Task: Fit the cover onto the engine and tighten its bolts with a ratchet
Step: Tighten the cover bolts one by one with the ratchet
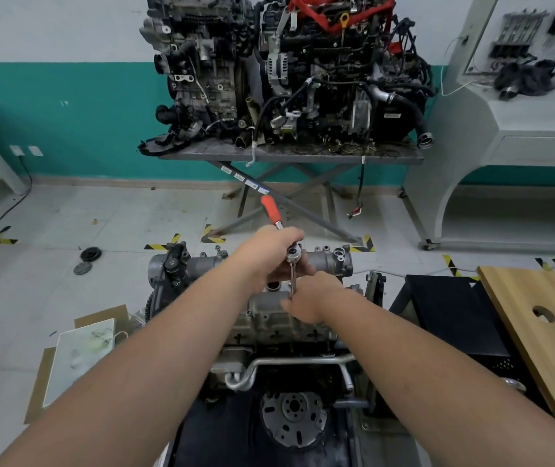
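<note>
cover (269, 303) already sits on top of the engine (269, 332), low centre of the room, right in front of the person. ratchet (278, 220) stands on a long extension (292, 276) dropped toward a bolt near the cover's far edge; the bolt itself is hidden by the hands. left hand (269, 252) curled round the ratchet just below its orange handle, by the head. right hand (310, 301) pinches the lower end of the extension, steadying it on the cover. judging by this, fitting is done and tightening is underway; how many bolts are left can't be told. around: two more engines on a scissor table (289, 153) by the wall, black crate (451, 308) and wooden board (539, 318) to the right, cardboard (77, 352) left on the floor. nothing blocks the handle's swing.
</note>
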A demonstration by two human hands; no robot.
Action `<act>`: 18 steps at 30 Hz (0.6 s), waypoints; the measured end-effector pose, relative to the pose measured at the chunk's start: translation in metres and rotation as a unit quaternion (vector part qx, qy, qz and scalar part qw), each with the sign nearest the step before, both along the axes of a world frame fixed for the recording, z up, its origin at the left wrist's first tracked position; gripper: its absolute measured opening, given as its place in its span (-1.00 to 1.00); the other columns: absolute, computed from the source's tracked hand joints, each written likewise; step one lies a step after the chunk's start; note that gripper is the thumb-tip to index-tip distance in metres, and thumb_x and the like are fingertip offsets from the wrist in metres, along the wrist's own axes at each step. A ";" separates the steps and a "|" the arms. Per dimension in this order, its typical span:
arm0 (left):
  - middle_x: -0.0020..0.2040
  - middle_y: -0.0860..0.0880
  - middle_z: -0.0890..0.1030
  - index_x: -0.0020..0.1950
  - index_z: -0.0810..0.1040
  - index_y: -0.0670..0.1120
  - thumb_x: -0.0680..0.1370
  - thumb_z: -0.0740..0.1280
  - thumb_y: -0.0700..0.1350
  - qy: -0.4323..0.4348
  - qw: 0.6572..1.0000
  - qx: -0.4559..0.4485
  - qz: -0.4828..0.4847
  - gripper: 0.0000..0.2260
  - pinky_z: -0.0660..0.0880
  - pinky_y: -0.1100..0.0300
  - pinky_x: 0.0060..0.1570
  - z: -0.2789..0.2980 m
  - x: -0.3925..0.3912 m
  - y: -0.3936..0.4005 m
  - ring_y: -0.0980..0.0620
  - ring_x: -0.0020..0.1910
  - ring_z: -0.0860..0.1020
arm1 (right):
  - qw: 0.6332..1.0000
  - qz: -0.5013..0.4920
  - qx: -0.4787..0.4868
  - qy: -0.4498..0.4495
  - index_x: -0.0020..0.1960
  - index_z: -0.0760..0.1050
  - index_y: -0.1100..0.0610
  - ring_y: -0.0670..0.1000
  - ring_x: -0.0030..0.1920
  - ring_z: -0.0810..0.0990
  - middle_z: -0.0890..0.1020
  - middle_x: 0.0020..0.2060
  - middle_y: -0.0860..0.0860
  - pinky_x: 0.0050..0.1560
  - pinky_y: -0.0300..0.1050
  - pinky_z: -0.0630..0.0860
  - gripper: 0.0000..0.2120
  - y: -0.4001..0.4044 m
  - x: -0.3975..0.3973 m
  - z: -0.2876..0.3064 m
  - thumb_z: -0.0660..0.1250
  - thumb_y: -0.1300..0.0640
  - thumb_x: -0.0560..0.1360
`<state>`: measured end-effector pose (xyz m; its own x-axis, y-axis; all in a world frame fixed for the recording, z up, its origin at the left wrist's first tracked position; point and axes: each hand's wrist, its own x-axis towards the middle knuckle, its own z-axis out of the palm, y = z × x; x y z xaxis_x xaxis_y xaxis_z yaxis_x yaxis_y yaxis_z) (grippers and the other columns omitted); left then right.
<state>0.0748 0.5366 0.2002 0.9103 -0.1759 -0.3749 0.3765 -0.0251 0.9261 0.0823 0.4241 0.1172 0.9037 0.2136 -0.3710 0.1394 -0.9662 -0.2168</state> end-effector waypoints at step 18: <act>-0.24 0.01 0.43 -0.04 0.28 -0.01 0.71 0.08 0.06 -0.389 0.631 0.645 -0.186 -0.80 0.19 0.12 -0.37 0.015 -0.012 -0.015 0.01 -0.36 0.40 | 0.994 0.065 -0.085 0.003 0.29 0.49 0.12 0.17 0.21 0.52 0.58 0.23 0.11 0.09 -0.01 0.48 -0.58 -0.006 -0.008 0.009 0.07 -0.10 0.62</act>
